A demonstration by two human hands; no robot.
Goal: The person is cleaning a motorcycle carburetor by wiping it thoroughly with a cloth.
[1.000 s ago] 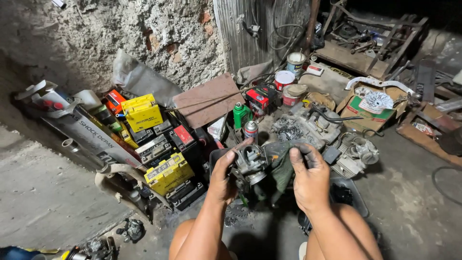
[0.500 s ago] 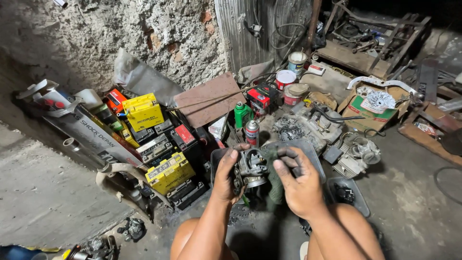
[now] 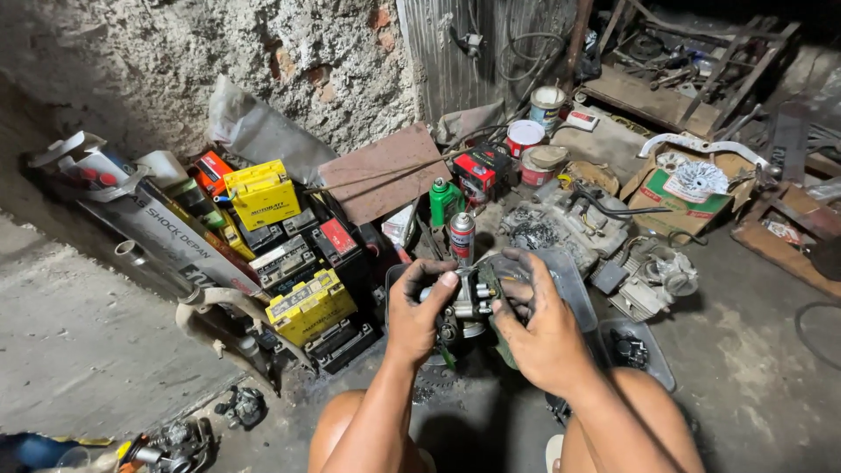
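Observation:
A small grey metal carburettor (image 3: pixel 466 302) sits between both hands, low in the middle of the head view. My left hand (image 3: pixel 416 311) grips its left side, thumb on top. My right hand (image 3: pixel 541 324) covers its right side, fingers curled over the body, and seems to pinch a thin green-handled tool (image 3: pixel 503 349) against it. Both hands are smeared with dark grease. Just beyond the carburettor stands a silver spray can (image 3: pixel 462 237) with a red band. My bare knees show at the bottom edge.
A heap of yellow and black batteries (image 3: pixel 289 254) lies to the left against a rough wall. A green bottle (image 3: pixel 442 201), paint tins (image 3: pixel 526 137), an engine block (image 3: pixel 569 223) and a cardboard box (image 3: pixel 679 188) crowd the far side. A dark tray (image 3: pixel 653 359) lies at right.
My right hand has slid left from the tray's edge onto the carburettor and closed over its right side. My left hand has kept its grip.

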